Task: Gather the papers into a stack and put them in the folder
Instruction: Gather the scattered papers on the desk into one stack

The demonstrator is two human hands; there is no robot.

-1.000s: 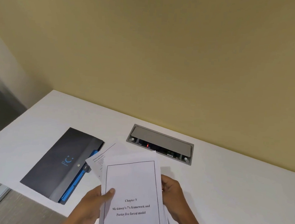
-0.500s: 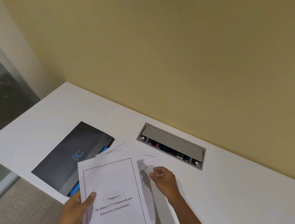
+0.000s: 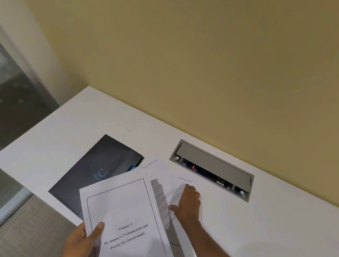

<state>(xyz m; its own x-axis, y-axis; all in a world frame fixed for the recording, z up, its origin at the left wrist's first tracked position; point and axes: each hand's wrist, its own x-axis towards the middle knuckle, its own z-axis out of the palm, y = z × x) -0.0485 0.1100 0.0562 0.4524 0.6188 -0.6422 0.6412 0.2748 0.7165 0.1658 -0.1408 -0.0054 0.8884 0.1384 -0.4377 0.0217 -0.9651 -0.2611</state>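
Note:
My left hand (image 3: 81,241) grips the lower left edge of a stack of white papers (image 3: 125,216), thumb on top; the top sheet reads "Chapter 3". The stack hangs above the table's front edge and covers a corner of the dark folder (image 3: 92,175), which lies closed on the white table with a blue smile mark and blue edge showing. To the right, loose printed sheets (image 3: 165,180) lie flat on the table. My right hand (image 3: 188,203) rests palm down on them, fingers spread.
A grey cable box (image 3: 212,169) with a half-raised lid is set into the white table (image 3: 278,228) near the yellow wall. The table's left edge drops to a wood-look floor beside a glass panel (image 3: 5,115).
My right hand has let go of the stack and moved forward, now lying flat on the loose sheets. My left hand alone keeps the stack, shifted left over the folder's corner.

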